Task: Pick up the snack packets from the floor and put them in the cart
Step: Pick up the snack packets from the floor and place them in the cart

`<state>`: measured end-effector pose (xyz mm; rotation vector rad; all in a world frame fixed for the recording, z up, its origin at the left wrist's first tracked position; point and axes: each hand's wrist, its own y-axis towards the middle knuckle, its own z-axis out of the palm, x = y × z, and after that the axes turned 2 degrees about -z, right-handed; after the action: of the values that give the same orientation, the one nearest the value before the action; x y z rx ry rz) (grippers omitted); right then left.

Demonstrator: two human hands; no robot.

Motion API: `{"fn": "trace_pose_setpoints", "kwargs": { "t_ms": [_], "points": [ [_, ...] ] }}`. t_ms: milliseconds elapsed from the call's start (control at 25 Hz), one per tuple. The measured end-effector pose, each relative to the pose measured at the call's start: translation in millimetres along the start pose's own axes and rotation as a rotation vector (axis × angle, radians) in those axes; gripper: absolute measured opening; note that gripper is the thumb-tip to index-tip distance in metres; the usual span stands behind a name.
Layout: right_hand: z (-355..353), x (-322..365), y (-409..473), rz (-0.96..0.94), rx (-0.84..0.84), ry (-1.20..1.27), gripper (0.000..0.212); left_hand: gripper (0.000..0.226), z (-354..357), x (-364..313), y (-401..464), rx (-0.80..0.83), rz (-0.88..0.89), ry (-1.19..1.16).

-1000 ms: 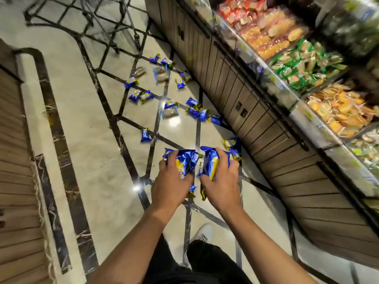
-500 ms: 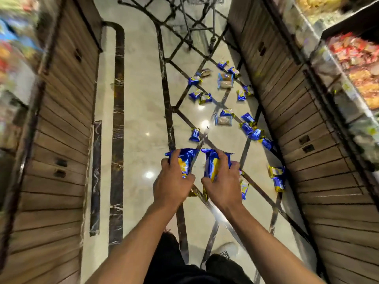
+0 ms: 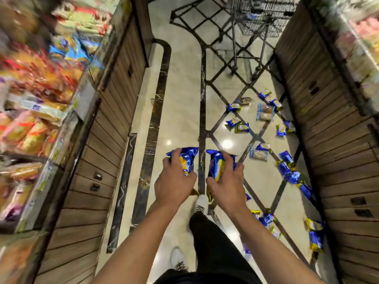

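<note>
Both hands full, the left hand (image 3: 174, 181) and right hand (image 3: 225, 184) each grip shiny blue-and-yellow foil snack packets (image 3: 185, 160), carrying them toward the wire shopping cart (image 3: 260, 19) far ahead, where, judging by the spread, loose packets (image 3: 291, 175) on the marble floor (image 3: 180, 111) await another trip.

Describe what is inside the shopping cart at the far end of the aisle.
Through the shopping cart wire, a few blue shapes show, likely packets. Blur and the frame's top edge hide the rest.

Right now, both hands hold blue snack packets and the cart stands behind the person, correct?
Not quite. Both the left hand and right hand hold blue snack packets, but the head view shows the cart ahead of the person.
</note>
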<state>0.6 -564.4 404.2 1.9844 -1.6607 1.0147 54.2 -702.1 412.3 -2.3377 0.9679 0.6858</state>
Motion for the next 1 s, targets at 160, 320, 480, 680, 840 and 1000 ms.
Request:
{"fn": "trace_pose_setpoints", "kwargs": {
  "t_ms": [160, 320, 480, 680, 840, 1000],
  "points": [
    [15.2, 25.9, 78.2, -0.044, 0.046, 0.008, 0.086, 0.072, -7.2, -17.1, 70.4, 0.019, -0.028, 0.000],
    [17.6, 60.3, 186.7, -0.086, 0.078, 0.013, 0.087, 0.072, -20.9, -57.6, 161.5, -0.030, -0.082, 0.005],
    [7.6, 94.9, 283.3, -0.152, 0.104, -0.022, 0.085, 0.073, -31.9, -99.3, 249.7, -0.093, -0.077, -0.047],
    [11.3, 127.6, 379.8, -0.159, 0.087, -0.014, 0.085, 0.073, -39.6, -134.7, 347.9, -0.109, -0.054, -0.080],
    [30.1, 149.2, 471.3, -0.114, 0.068, -0.052, 0.084, 0.074, -40.3, -152.3, 448.7, -0.093, -0.047, -0.059],
    [49.6, 183.1, 557.2, -0.089, 0.078, -0.076, 0.084, 0.074, -52.1, -173.7, 545.4, -0.059, -0.031, -0.040]
  ]
}}
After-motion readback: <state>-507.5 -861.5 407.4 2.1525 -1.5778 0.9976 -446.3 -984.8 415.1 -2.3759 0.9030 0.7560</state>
